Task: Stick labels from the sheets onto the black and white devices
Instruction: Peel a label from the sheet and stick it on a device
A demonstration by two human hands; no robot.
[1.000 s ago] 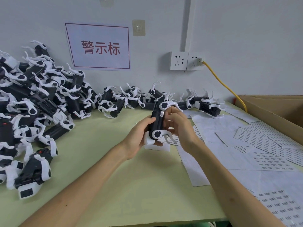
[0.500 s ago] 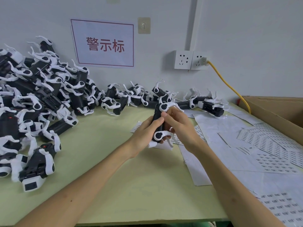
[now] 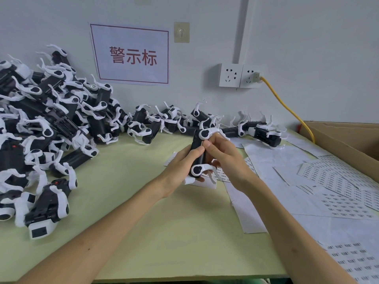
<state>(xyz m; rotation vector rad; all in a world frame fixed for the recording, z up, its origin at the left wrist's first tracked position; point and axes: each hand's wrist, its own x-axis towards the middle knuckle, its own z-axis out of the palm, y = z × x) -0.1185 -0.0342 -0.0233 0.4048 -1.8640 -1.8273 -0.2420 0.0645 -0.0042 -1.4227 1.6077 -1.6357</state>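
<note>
Head view: left hand (image 3: 180,163) grips the device (image 3: 197,155); right hand (image 3: 224,159) pinches its side, and would do best to press the hidden label flat.

Head-worn camera looks forward and down, close over the table (image 3: 184,232).

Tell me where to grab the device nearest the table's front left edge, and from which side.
Grip the device by its black middle, across its width, coming from above and the right. That part looks straight and plain, while the white pieces curve outward. Bare table lies on its right; the pile crowds its left.
</note>
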